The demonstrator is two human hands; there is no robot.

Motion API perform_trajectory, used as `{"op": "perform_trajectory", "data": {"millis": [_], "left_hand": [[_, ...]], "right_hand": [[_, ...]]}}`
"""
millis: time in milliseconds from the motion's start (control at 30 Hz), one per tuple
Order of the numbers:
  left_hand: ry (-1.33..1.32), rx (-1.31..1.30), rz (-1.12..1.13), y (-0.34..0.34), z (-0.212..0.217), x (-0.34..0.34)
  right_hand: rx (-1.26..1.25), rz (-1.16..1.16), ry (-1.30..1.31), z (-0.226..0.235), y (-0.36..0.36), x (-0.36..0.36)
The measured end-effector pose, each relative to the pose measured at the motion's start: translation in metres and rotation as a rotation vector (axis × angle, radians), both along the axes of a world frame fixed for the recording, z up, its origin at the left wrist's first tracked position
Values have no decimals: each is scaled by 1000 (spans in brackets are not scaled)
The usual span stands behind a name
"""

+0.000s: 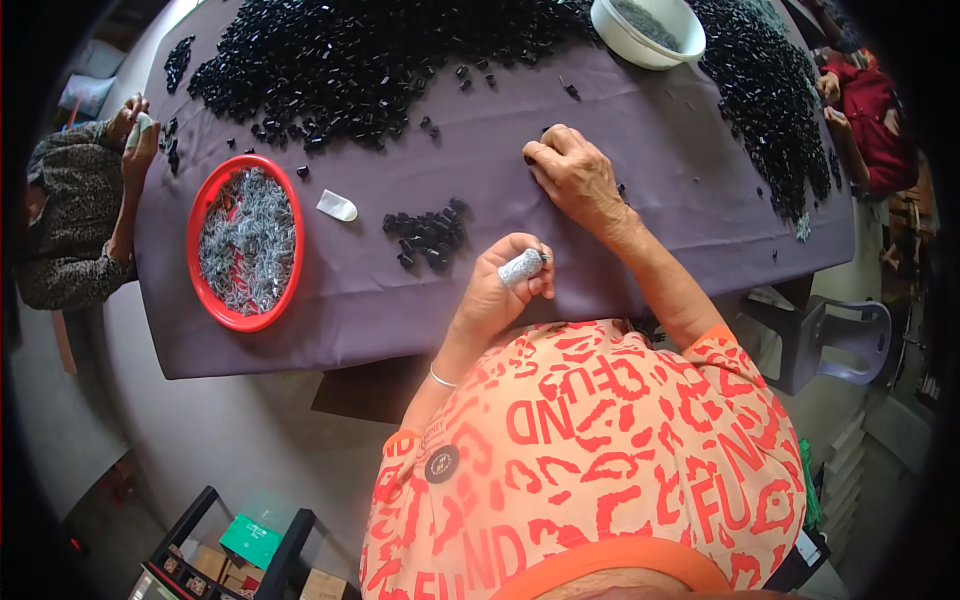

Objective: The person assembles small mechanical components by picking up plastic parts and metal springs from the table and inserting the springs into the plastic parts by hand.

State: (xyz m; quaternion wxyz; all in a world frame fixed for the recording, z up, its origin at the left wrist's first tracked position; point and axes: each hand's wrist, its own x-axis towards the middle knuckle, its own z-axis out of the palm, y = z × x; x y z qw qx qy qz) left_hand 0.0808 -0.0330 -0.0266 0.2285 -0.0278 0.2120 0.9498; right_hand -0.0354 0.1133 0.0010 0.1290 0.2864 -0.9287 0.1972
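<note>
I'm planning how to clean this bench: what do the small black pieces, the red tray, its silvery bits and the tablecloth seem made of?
Small black pieces: probably moulded plastic, glossy with sharp highlights.
Red tray: likely plastic, smooth and evenly coloured, with a shiny rim.
Silvery bits: perhaps metal, given their grey glints; too small to be sure.
Tablecloth: apparently fabric, matte, with soft creases.

Over at the left edge, a person [65, 205] in a dark patterned top sits close by; far right, another person [880, 135] wears deep red! Below, a grey plastic chair [803, 345] stands near the table's right corner. Down at lower left, a green box [252, 540] perches in a black rack [297, 542], with a cardboard box [323, 586] just beside it.
</note>
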Motion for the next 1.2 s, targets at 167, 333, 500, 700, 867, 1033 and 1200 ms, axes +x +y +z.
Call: {"op": "perform_trajectory", "data": {"millis": [167, 333, 500, 700, 867, 1033, 1200], "left_hand": [[28, 18, -5, -2, 0, 2], [-5, 72, 1, -3, -2, 4], [20, 85, -6, -3, -4, 4], [4, 12, 25, -2, -2, 4], [-73, -50, 117, 4, 3, 3], [-90, -102, 180, 10, 7, 4], [-90, -185, 205, 13, 10, 6]], "right_hand": [[42, 64, 158, 0, 5, -3], [-887, -59, -757, 15, 18, 24], [-998, -142, -918, 28, 21, 41], [-1076, -108, -1046, 30, 27, 53], [-549, -3, -443, 27, 36, 63], [-838, -77, -674, 32, 34, 83], [-1015, -178, -968, 35, 37, 90]]}}
